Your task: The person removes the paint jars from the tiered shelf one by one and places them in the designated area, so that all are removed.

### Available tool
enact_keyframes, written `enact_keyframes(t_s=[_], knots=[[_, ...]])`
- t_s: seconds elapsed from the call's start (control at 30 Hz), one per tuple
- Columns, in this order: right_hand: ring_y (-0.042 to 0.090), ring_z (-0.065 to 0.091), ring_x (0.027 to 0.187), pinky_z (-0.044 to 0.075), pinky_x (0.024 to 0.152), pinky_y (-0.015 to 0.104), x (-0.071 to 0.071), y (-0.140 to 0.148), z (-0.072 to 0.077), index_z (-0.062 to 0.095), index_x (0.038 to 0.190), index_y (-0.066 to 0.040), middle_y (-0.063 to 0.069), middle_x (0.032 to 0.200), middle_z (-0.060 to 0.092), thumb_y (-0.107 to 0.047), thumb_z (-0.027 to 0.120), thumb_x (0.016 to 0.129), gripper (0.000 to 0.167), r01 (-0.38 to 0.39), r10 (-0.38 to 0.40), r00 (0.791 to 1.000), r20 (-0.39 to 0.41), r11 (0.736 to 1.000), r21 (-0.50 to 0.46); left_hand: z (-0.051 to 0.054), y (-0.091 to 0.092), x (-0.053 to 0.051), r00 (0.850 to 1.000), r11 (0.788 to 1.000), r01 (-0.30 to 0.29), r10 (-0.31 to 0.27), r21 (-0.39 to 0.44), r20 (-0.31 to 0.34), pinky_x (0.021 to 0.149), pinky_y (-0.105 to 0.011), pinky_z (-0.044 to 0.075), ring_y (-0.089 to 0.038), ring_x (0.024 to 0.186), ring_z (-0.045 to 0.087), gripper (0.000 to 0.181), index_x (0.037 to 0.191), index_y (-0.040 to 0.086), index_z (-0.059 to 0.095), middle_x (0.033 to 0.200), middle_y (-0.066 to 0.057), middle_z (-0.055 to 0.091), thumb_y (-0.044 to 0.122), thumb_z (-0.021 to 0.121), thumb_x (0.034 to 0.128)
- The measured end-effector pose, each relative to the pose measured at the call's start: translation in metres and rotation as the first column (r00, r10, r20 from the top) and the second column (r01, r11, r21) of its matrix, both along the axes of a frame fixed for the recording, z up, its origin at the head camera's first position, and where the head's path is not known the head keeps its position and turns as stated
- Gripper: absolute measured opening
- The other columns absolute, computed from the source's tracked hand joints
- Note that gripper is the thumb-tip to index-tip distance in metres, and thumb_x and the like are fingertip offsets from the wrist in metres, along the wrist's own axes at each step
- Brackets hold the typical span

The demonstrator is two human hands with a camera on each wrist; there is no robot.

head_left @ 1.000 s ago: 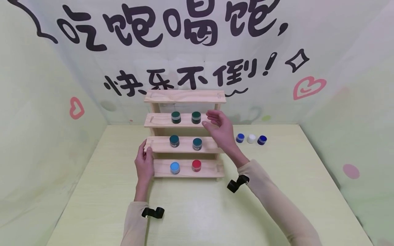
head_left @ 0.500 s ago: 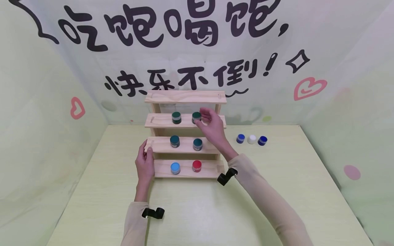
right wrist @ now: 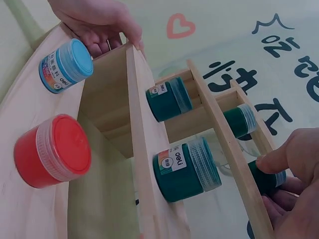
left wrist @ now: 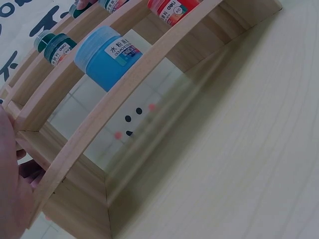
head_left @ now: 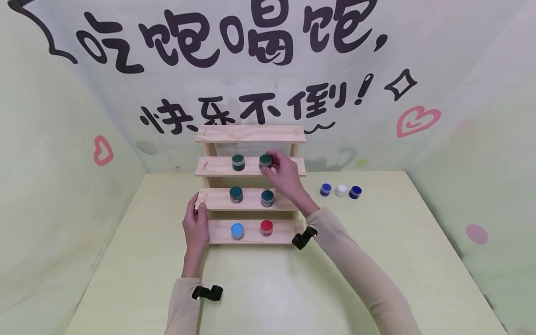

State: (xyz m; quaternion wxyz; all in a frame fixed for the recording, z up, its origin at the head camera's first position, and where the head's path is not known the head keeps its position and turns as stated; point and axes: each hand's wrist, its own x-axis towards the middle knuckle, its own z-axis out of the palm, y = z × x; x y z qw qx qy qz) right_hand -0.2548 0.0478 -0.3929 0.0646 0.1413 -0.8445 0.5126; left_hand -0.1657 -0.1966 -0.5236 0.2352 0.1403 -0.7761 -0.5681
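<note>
A stepped wooden rack (head_left: 251,200) with several tiers stands on the table. My left hand (head_left: 196,228) grips its left end, with the thumb in front. On the second tier from the top, my right hand (head_left: 285,177) holds a dark green paint jar (head_left: 265,161) between thumb and fingers; the jar is partly hidden behind them in the right wrist view. Another green jar (head_left: 238,162) stands to its left. One tier lower are two teal jars (right wrist: 187,169). A light blue jar (left wrist: 107,57) and a red jar (right wrist: 52,151) sit on the lowest tier.
Right of the rack, a blue jar (head_left: 325,189), a white jar (head_left: 340,190) and a dark blue jar (head_left: 355,192) stand in a row on the table (head_left: 268,288). A printed cloth wall (head_left: 268,74) rises behind the rack.
My right hand has moved left along the second tier from the top and now has its thumb and fingers around the right green paint jar. The left hand stays on the rack.
</note>
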Motion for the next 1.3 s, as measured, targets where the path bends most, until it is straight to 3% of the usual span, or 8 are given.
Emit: enact_keyframes(t_s=[0.27, 0.5, 0.87, 0.97, 1.3], knots=[[0.030, 0.066, 0.114, 0.053, 0.102, 0.040, 0.006, 0.008, -0.006, 0.059, 0.132, 0.000, 0.017, 0.125, 0.066, -0.007, 0.074, 0.091, 0.044, 0.006, -0.009, 1.000, -0.026, 0.994, -0.109, -0.002, -0.002, 0.000, 1.000, 1.000, 0.009, -0.009, 0.001, 0.009, 0.058, -0.021, 0.040, -0.011, 0.066, 0.047, 0.042, 0.146, 0.027, 0.054, 0.078, -0.003, 0.051, 0.038, 0.047, 0.1062], [0.031, 0.066, 0.112, 0.053, 0.102, 0.041, 0.008, 0.025, -0.008, 0.058, 0.133, 0.003, 0.017, 0.122, 0.066, -0.006, 0.075, 0.091, 0.046, 0.010, -0.026, 0.997, -0.068, 0.975, -0.221, 0.000, 0.000, -0.003, 1.000, 1.000, 0.011, -0.011, 0.001, -0.019, 0.056, -0.022, 0.039, -0.010, 0.063, 0.045, 0.040, 0.144, 0.025, 0.056, 0.074, -0.001, 0.049, 0.036, 0.049, 0.1062], [0.032, 0.066, 0.109, 0.053, 0.100, 0.042, 0.010, 0.050, -0.012, 0.059, 0.129, 0.002, 0.020, 0.120, 0.066, -0.005, 0.075, 0.089, 0.044, 0.095, -0.111, 0.992, -0.053, 0.966, -0.240, -0.001, 0.000, -0.003, 0.999, 1.000, 0.027, -0.027, -0.002, 0.030, 0.061, -0.019, 0.041, -0.012, 0.073, 0.049, 0.045, 0.149, 0.026, 0.050, 0.085, -0.005, 0.053, 0.039, 0.045, 0.1070], [0.033, 0.065, 0.106, 0.054, 0.098, 0.043, 0.011, 0.056, -0.014, 0.060, 0.127, 0.002, 0.020, 0.117, 0.067, -0.004, 0.076, 0.088, 0.043, 0.123, -0.147, 0.985, -0.088, 0.965, -0.234, 0.000, 0.000, -0.003, 0.999, 1.000, 0.027, -0.027, -0.008, 0.033, 0.061, -0.019, 0.041, -0.011, 0.072, 0.049, 0.045, 0.150, 0.026, 0.050, 0.084, -0.004, 0.053, 0.039, 0.044, 0.1070], [0.029, 0.064, 0.106, 0.055, 0.095, 0.034, 0.014, 0.073, -0.020, 0.061, 0.127, 0.003, 0.021, 0.118, 0.067, -0.002, 0.077, 0.087, 0.043, 0.117, -0.165, 0.978, -0.129, 0.942, -0.315, 0.001, -0.003, 0.001, 0.999, 1.000, 0.021, -0.020, 0.000, 0.033, 0.058, -0.021, 0.040, -0.008, 0.066, 0.046, 0.043, 0.148, 0.026, 0.052, 0.077, 0.001, 0.049, 0.038, 0.046, 0.1070]])
